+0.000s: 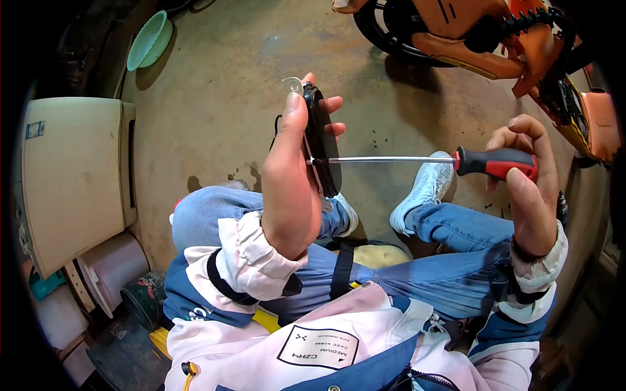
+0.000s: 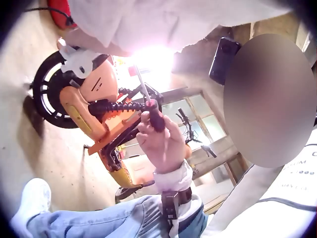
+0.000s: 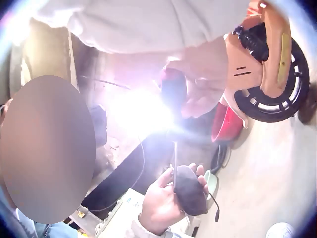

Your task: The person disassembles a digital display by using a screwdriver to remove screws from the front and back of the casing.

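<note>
My left hand [image 1: 287,176] grips a flat, dark oval unit [image 1: 324,143], thumb along one side and fingertips showing past the other. Clear plastic tabs stick out at its ends. In the right wrist view, a short black cable with a plug hangs from this oval unit [image 3: 190,191]. My right hand [image 1: 535,189] holds a screwdriver [image 1: 495,163] by its red and black handle, thumb and fingers around the grip. The long metal shaft runs level to the left, its tip right at the unit's edge. From the left wrist, the screwdriver [image 2: 156,117] appears before a bright glare.
An orange motorbike [image 1: 456,26] stands at the back right. A pale green basin [image 1: 150,40] lies at the far left, above a cream box-shaped appliance [image 1: 75,176]. Buckets [image 1: 114,267] stand below that. Jeans-clad legs [image 1: 424,280] and white shoes [image 1: 427,189] are beneath the hands.
</note>
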The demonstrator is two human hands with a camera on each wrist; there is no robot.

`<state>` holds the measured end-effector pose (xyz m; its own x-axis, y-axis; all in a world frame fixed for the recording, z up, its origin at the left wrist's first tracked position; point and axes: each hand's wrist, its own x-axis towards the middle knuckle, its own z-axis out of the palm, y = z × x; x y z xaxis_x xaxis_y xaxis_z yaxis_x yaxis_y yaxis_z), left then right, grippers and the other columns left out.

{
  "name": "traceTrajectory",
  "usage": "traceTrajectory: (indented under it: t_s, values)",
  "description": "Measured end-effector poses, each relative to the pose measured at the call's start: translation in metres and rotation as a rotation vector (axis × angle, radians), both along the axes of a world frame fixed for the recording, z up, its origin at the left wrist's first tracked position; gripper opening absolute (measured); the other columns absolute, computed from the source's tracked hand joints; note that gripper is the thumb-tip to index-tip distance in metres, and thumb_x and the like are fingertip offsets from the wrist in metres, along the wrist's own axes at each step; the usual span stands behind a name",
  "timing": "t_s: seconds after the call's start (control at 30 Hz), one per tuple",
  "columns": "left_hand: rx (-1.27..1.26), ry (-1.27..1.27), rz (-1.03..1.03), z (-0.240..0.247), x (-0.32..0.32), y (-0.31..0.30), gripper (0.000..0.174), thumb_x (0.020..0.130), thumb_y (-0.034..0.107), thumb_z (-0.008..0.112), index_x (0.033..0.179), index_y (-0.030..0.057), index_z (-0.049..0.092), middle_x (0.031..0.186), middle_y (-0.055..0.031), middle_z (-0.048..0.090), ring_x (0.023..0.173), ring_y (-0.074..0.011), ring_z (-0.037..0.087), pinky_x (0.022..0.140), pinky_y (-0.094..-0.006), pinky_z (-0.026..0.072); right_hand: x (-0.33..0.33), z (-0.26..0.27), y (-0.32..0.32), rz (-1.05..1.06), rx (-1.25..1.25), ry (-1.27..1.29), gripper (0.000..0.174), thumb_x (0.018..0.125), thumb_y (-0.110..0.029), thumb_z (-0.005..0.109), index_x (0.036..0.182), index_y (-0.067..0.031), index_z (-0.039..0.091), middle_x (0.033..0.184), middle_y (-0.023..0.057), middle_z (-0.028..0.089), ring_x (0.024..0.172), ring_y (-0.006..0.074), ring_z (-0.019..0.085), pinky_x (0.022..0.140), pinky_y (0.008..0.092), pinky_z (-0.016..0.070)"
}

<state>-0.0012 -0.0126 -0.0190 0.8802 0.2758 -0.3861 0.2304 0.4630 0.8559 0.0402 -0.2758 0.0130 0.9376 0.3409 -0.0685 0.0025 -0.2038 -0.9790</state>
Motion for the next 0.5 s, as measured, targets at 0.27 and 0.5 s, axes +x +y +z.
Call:
traceTrajectory:
  t_s: [0.27, 0.5]
  values:
    - [-0.001, -0.003, -0.013, 0.0, 0.0, -0.001, 0.054, 0.108, 0.04, 0.033, 0.148, 0.004, 0.04, 0.123, -0.0137, 0.061, 0.099, -0.0158, 0.06, 0.089, -0.0295, 0.0469, 0.001, 0.001, -0.009, 0.031, -0.08, 0.115, 0.058, 0.097, -0.054, 0.056, 0.127, -0.0051, 0.043, 0.097, 0.0069, 0.062, 0.073, 0.0073, 0.057, 0.063, 0.0184, 0.0449]
    - [0.0, 0.009, 0.003, -0.001, 0.001, 0.0, 0.053, 0.108, 0.04, 0.034, 0.147, 0.0042, 0.041, 0.122, -0.0136, 0.062, 0.099, -0.0157, 0.059, 0.089, -0.0296, 0.0465, -0.001, -0.001, 0.001, -0.027, 0.007, -0.015, 0.065, 0.092, -0.05, 0.063, 0.132, -0.0038, 0.041, 0.099, 0.0078, 0.06, 0.079, 0.0104, 0.058, 0.069, 0.0223, 0.048]
